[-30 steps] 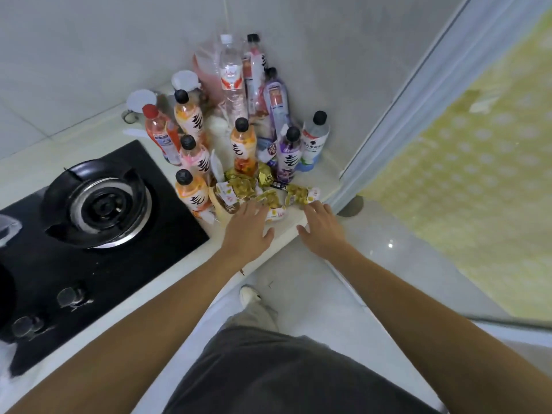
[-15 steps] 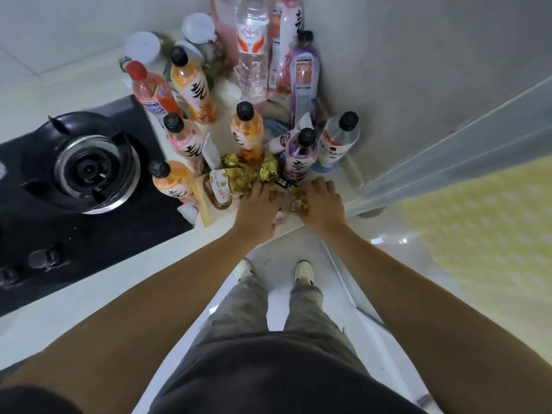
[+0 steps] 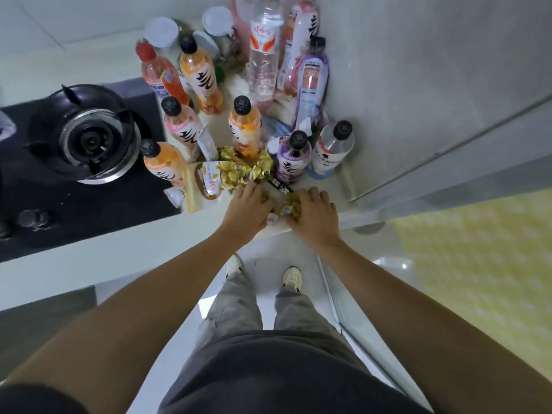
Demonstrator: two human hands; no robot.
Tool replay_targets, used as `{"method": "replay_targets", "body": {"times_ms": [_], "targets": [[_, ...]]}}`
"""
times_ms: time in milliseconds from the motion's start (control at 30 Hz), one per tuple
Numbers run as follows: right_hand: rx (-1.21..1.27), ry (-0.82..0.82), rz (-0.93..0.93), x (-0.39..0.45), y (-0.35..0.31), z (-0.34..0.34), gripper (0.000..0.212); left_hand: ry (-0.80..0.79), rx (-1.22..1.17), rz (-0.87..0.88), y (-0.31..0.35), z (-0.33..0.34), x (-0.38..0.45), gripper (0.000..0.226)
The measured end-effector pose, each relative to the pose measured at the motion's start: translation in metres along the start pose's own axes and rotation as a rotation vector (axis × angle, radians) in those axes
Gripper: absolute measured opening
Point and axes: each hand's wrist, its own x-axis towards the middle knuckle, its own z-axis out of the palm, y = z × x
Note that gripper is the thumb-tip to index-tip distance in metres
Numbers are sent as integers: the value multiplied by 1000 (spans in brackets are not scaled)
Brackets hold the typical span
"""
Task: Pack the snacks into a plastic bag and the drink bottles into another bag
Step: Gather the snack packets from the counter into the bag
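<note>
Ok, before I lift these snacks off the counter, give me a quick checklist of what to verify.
1. Left hand on snacks: ok, fingers rest on the gold packets.
2. Right hand on a packet: ok, fingers curled round it.
3. Grip firm enough to lift: cannot tell.
4. Bag ready to receive snacks: not ok, no open bag in view.
5. Bottles clear of the lift: not ok, several stand right behind the pile.
6. Packets back from counter edge: not ok, they lie at it.
</note>
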Motion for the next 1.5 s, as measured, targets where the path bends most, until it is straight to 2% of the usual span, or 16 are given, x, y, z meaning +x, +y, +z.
{"method": "replay_targets", "body": {"times_ms": [167, 367, 600, 833, 1033, 1167, 1333, 1500], "targets": [[22, -1, -21, -3, 10, -5, 50, 38, -16, -39, 5, 2, 3, 46], [1, 82, -89, -7, 18, -18, 49, 80, -83, -87, 11, -11, -5, 45], [50, 72, -336, -16, -22, -32, 59, 144, -158, -210, -9, -19, -82, 48], [81, 40, -549, -27, -131, -32, 59, 242, -248, -493, -63, 0, -196, 34], [98, -27, -704, -50, -257, -13, 49, 339, -355, -767, -120, 28, -307, 30], [100, -70, -758, -67, -350, 12, 50, 370, -390, -854, -160, 59, -392, 32], [117, -100, -786, -95, -468, 47, 53, 305, -440, -923, -220, 99, -500, 35], [98, -139, -820, -106, -565, 67, 54, 328, -484, -994, -284, 117, -568, 35]]}}
